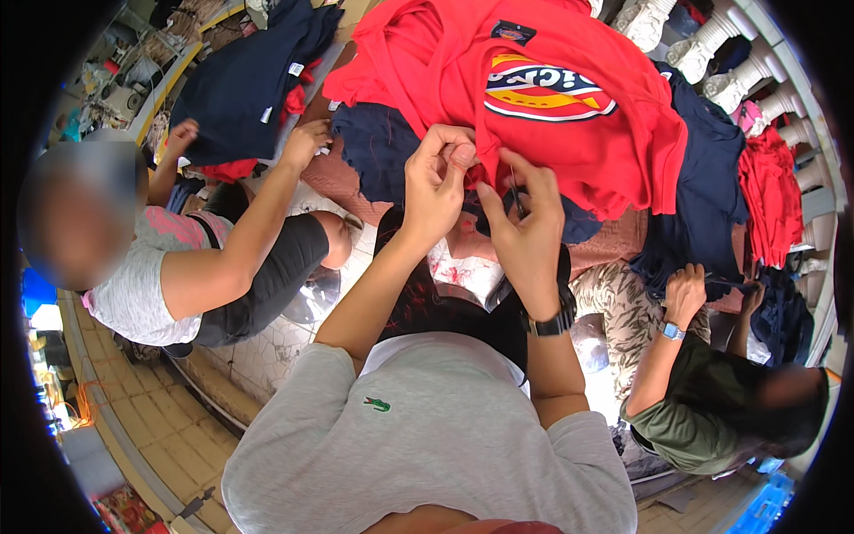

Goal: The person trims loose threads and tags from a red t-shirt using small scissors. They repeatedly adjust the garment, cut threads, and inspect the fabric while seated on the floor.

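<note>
Red shirt [427, 76] spread across the work surface in front of the wearer, folds loose, dark neck label [513, 34] and multicoloured print [547, 92] facing up. Left hand [439, 178]: thumb and fingers drawn together, pinching the near edge of the red cloth. Right hand [527, 222]: just beside it, fingers curled round a small dark tool [519, 205]; exact kind of tool cannot be told, partly covered by the fingers. Dark wristwatch [555, 319] on the right wrist. Under the red shirt and showing to its left: navy cloth [374, 147]. Brownish-pink cover [614, 240] visible below the garments. Red thread bits on the wearer's black legwear [416, 303]. To the left, a seated co-worker in a grey top [133, 267], one hand [309, 144] near a navy garment pile [240, 84]. To the right, another co-worker in a dark green top [689, 414], one hand [686, 294] at navy fabric [689, 214]; a red garment [770, 200] lies beyond it. White balusters [712, 37] line the far right side.
</note>
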`<state>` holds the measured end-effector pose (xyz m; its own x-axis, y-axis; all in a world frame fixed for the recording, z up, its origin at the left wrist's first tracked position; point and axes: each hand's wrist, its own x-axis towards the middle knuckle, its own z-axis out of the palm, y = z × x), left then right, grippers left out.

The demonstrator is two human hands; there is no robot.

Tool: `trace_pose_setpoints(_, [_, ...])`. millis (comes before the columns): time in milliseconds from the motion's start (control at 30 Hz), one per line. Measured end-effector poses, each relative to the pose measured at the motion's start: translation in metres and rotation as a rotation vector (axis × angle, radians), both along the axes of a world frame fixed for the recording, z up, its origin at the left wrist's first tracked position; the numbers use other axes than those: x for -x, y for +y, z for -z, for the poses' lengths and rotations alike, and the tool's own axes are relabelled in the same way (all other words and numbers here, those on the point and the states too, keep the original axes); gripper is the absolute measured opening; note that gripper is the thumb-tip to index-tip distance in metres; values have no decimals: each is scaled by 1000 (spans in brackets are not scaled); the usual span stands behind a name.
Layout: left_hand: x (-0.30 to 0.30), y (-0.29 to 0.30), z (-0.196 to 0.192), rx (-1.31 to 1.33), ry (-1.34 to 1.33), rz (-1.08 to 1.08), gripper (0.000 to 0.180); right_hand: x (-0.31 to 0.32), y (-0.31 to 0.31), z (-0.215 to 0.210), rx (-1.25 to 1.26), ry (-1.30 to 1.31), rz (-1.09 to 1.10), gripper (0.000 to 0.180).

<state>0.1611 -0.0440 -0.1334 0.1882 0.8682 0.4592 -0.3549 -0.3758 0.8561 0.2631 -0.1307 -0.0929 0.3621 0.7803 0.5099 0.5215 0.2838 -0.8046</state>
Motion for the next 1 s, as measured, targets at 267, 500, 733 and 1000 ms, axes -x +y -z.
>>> trace_pose_setpoints(267, [2,-4,-3,-37,-41,58,9,15,-11,-17,295,391,-264,43])
trace_pose_setpoints(500, [7,-6,-7,-61,-1,110,7,8,8,3,357,475,-241,48])
trace_pose_setpoints(733, [7,-5,-13,-91,18,92,8,0,19,3,375,557,-276,46])
trace_pose_setpoints(1000, [9,0,-1,-117,26,33,10,-1,19,7,317,484,-260,43])
